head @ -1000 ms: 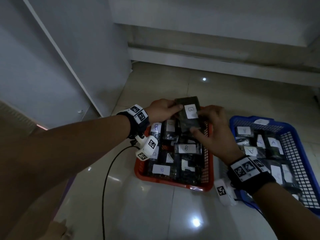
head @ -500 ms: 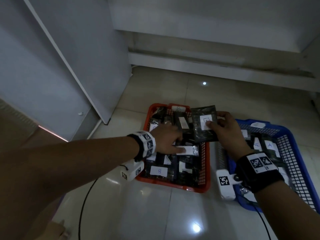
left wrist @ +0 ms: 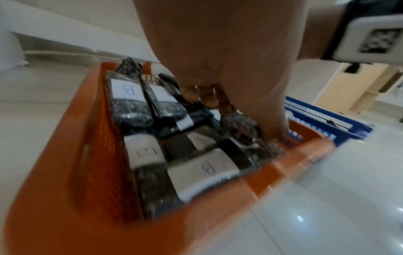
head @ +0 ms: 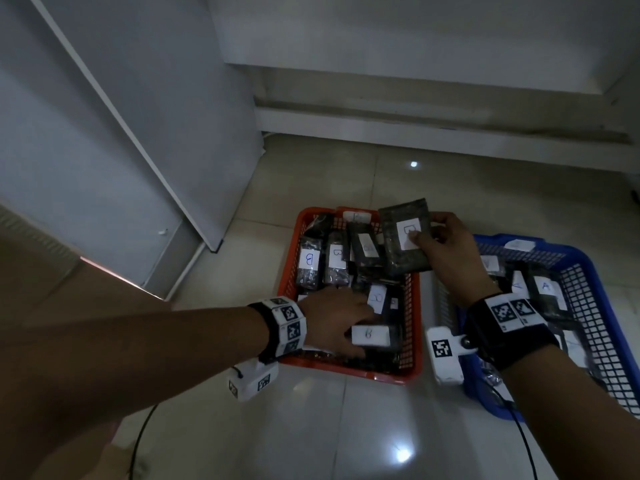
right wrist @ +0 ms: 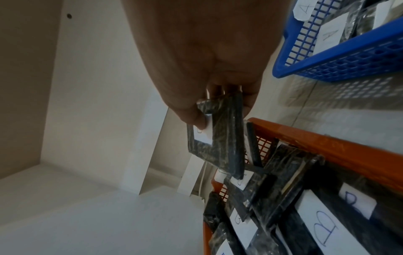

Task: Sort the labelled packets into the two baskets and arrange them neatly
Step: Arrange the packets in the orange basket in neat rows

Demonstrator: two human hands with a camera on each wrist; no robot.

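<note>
Pale tiled floor (head: 346,427), dim light, white cabinet door at left, wall ledge behind. Left hand (head: 332,323) reaches down into the orange basket (head: 349,367), fingers on the near packets w/ B labels (head: 369,336); looks like it's pushing them aside to open a slot, but whether it grips one or only presses – can't tell, wrist view too blurred. Far row of B packets (head: 309,261) lies side by side, so the tidy pattern's prob. being extended. Right hand (head: 446,251) pinches a dark packet (head: 403,237), thumb on its white B label, fingers behind, held tilted above the basket's far right corner – likely waiting for the gap. Blue basket (head: 606,282) at right holds A packets (head: 545,289), just beside the orange one.
</note>
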